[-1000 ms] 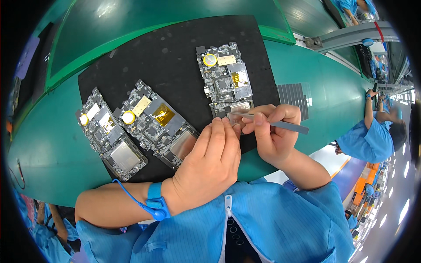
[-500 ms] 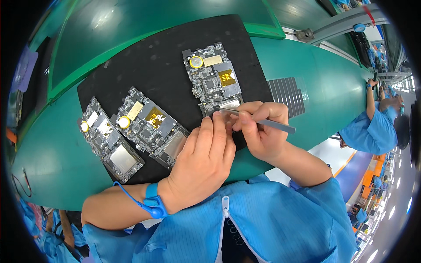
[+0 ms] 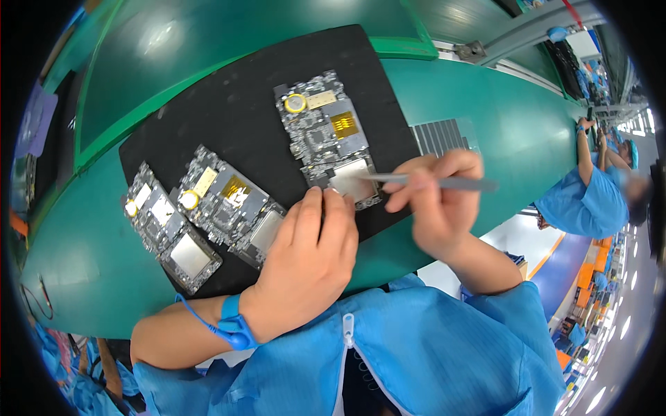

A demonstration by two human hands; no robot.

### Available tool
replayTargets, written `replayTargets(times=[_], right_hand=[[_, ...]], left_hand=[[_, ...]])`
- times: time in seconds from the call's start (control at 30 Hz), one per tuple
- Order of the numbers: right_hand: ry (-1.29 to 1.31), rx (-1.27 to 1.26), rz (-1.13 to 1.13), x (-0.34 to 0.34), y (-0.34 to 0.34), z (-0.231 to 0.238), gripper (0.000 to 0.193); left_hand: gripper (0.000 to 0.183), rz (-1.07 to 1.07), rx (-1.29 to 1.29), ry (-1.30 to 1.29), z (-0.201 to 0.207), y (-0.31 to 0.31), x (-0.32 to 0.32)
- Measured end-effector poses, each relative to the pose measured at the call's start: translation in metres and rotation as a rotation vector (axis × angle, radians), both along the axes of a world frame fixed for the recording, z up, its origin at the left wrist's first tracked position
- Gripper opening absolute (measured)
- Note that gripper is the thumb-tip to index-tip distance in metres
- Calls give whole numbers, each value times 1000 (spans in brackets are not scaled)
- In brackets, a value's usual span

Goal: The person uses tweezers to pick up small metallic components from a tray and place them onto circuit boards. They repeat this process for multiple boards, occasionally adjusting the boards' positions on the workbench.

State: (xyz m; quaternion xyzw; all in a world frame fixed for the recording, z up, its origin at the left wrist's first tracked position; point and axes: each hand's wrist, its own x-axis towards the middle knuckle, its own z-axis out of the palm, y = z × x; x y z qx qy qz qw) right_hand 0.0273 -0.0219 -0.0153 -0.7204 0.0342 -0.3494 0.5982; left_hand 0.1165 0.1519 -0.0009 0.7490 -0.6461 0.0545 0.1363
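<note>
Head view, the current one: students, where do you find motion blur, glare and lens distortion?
Head view: the right hand and its grey tweezers are smeared, the left hand looks sharper; head view: bright glare patches sit on the green panel; head view: the black mat's far edge bows, and the corners go black.

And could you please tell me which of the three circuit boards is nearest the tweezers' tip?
The rightmost board: the tweezers in the right hand point over its silver plate, while the middle board and leftmost board lie farther left.
</note>
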Motion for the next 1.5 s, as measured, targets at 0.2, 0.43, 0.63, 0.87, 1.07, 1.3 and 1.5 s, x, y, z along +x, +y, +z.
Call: replayTargets(times=[0.2,0.43,0.63,0.87,1.07,1.3,1.5], right_hand=[[252,370,-342,-45,-115,17,15],[416,374,-359,-71,-170,2,21],[457,298,-365,-67,-165,3,23],[452,259,-347,-69,-166,1,22],[310,326,-368,-71,-164,-4,20],[113,523,-341,-57,-130,13,11],[316,651,56,7,-23,24,11]], left_hand=[[58,-66,161,110,33,-12,-8],[58,-290,9,109,13,-112,-50],[58,-134,-75,138,-26,-170,-61],[62,-154,-46,185,-22,-176,-62],[63,-154,-86,211,-22,-176,-61],[67,-151,-126,177,3,-123,-60],[64,199,36,204,25,17,-47]])
